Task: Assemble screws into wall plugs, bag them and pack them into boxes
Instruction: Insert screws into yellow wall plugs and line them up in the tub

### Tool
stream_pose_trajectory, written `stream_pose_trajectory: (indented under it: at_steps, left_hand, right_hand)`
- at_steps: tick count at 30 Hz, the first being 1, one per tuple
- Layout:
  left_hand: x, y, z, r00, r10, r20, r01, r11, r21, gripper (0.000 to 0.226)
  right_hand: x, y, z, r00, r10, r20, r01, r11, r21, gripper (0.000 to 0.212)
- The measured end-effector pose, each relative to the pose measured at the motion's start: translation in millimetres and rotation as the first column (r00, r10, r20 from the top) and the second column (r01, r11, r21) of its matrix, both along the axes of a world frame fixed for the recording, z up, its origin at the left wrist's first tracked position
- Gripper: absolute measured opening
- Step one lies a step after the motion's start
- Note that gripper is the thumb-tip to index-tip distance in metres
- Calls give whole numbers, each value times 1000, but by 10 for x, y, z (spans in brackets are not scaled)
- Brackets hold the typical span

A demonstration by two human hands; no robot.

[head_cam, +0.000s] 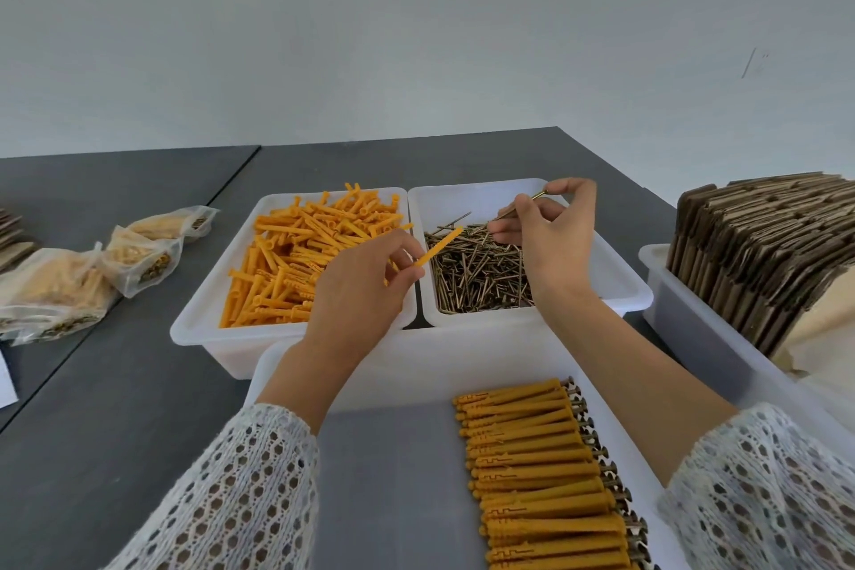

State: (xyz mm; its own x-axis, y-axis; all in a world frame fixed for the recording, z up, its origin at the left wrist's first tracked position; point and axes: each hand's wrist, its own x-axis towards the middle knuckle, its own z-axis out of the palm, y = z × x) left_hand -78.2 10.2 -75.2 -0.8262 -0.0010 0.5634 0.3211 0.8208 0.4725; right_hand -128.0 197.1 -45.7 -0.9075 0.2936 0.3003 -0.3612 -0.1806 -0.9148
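Observation:
My left hand (358,287) pinches one orange wall plug (439,245), held slanted over the gap between two white bins. Over the right bin, my right hand (553,241) grips a single brass screw (520,205) between thumb and fingers. The left bin (203,315) holds a heap of loose orange plugs (296,259). The right bin (624,287) holds a pile of loose screws (476,278). In the near tray (402,375), a neat row of assembled plugs with screw heads showing (546,477) lies on the right side.
Several filled clear bags (92,273) lie on the dark table (115,407) at the left. A white tray (694,329) with a stack of flat cardboard boxes (763,255) stands at the right. A pale wall rises behind the table.

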Motion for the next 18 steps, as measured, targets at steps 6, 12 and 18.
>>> stream_pose_trajectory:
  at_steps: [6, 12, 18]
  left_hand:
    - [24, 84, 93, 993, -121, 12, 112, 950, 293, 15]
    - [34, 102, 181, 963, -268, 39, 212, 835, 508, 10]
    - [27, 106, 183, 943, -317, 100, 205, 791, 577, 7]
  right_hand:
    - [-3, 15, 10, 999, -19, -28, 19, 1000, 18, 20]
    - [-8, 28, 13, 999, -14, -37, 14, 1000, 13, 19]
    - [88, -73, 82, 993, 76, -90, -76, 997, 2, 16]
